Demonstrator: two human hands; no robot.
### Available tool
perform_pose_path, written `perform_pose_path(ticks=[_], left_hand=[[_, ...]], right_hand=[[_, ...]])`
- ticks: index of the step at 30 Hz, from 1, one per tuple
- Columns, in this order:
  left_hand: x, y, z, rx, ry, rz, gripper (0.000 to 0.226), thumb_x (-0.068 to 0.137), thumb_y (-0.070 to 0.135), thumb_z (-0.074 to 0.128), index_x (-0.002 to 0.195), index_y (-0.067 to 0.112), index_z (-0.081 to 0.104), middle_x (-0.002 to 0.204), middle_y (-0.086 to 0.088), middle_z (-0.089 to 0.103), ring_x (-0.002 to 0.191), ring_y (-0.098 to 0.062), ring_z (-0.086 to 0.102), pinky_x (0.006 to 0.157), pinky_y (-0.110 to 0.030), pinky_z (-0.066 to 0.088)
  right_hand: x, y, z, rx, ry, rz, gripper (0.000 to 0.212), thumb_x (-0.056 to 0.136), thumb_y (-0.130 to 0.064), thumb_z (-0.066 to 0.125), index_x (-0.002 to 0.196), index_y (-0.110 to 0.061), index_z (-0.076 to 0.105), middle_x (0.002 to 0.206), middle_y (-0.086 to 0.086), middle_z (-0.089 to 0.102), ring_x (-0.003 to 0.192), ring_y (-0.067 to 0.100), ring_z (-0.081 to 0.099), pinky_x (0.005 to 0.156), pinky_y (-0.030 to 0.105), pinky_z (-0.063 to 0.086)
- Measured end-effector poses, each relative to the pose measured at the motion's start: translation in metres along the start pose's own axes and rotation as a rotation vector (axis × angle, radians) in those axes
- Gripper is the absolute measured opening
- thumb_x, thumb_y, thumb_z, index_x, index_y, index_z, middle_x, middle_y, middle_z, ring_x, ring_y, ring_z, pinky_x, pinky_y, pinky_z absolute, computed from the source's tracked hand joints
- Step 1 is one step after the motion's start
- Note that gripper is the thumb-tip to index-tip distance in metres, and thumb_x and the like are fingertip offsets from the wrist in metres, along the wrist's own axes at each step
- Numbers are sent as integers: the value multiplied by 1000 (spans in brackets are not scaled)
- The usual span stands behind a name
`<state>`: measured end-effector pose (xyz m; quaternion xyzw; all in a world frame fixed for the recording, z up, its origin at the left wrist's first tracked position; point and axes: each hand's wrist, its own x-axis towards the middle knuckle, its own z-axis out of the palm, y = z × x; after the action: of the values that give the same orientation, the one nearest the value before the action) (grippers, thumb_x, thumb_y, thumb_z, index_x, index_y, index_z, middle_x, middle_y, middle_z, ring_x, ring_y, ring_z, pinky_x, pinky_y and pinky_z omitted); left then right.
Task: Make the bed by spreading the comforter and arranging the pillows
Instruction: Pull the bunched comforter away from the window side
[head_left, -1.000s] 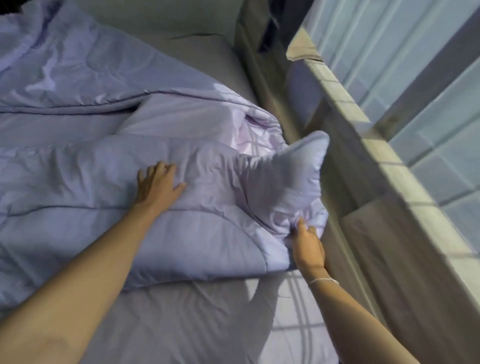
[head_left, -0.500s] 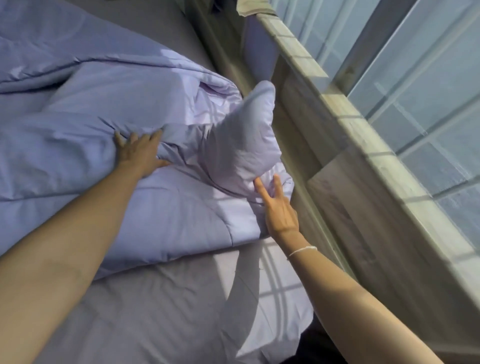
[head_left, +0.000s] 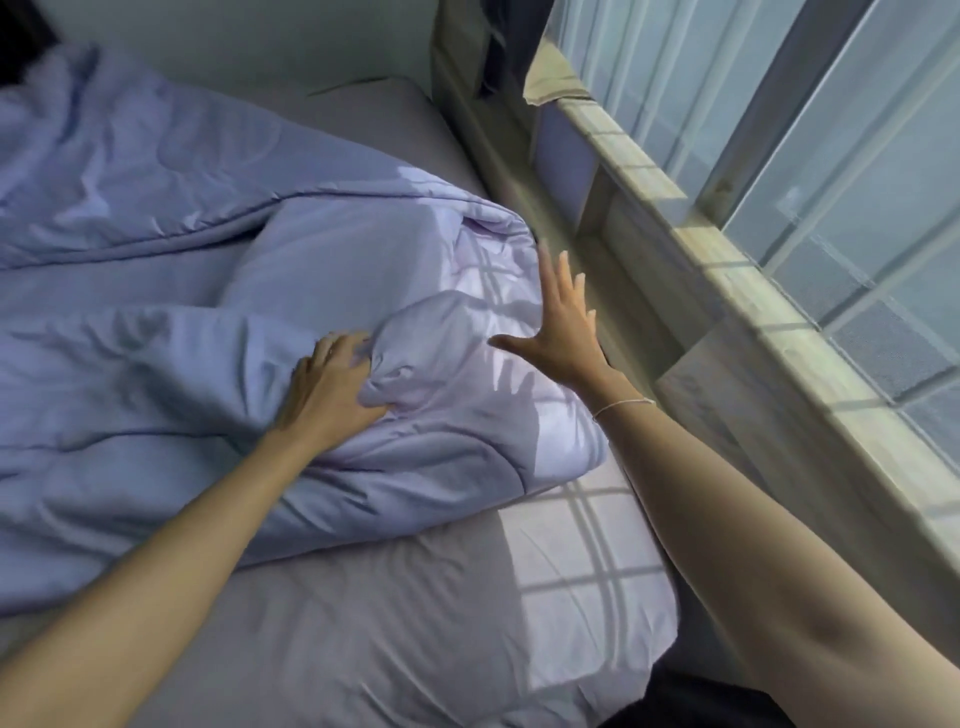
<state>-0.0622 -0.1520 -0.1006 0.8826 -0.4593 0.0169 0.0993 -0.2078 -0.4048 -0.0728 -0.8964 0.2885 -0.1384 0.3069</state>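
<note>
A lavender comforter lies bunched across the bed, its folded end near the right edge. My left hand grips a fold of the comforter near that bunched end, fingers curled into the cloth. My right hand hovers with fingers spread just above the comforter's right corner, holding nothing. The grey fitted sheet shows bare below the comforter. No pillow is in view.
A pale wooden ledge runs along the bed's right side under a window with a mesh screen. A narrow gap separates mattress and ledge. The pale wall stands behind the bed's far end.
The raised comforter corner has dropped flat. My right hand let it go and moved up over it with fingers spread. My left hand slid right and now clutches a fold.
</note>
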Motion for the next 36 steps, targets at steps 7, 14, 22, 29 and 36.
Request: perform_pose_path(ticks=[7,14,22,29,36], left_hand=[[-129,47,-42,-67,70,231,37,60,43,54,84,16,45,76,-9,59,68,-31,59,71,-34,36],[-273,128,-43,-110,25,473,39,62,18,71,87,20,41,72,-5,51,65,-26,51,65,-32,35],[-374,144,-23,-19,-207,538,61,68,23,62,127,31,51,92,-5,57,64,-27,62,52,-32,48],[-408,180,11,-264,-454,464,93,79,-6,43,149,38,-1,157,-3,15,108,-37,54,91,-46,48],[-426,205,75,-314,-738,531,81,82,-3,46,151,21,12,158,-8,15,127,-36,43,99,-42,43]], right_hand=[[-61,-68,9,241,-201,216,107,67,-78,58,151,-36,5,160,13,2,148,30,-2,119,49,13],[-200,-110,22,223,-454,180,116,66,-63,73,151,-34,-1,160,2,15,145,24,21,117,37,23],[-327,-53,12,-257,-411,8,85,78,7,45,149,-33,23,99,19,66,92,35,61,83,35,47],[-403,19,-14,-300,-136,231,40,78,-21,44,108,-2,62,99,25,62,90,37,60,74,36,43],[-520,111,-22,-370,-288,792,57,80,-17,70,129,1,48,122,30,55,114,43,52,96,41,44]])
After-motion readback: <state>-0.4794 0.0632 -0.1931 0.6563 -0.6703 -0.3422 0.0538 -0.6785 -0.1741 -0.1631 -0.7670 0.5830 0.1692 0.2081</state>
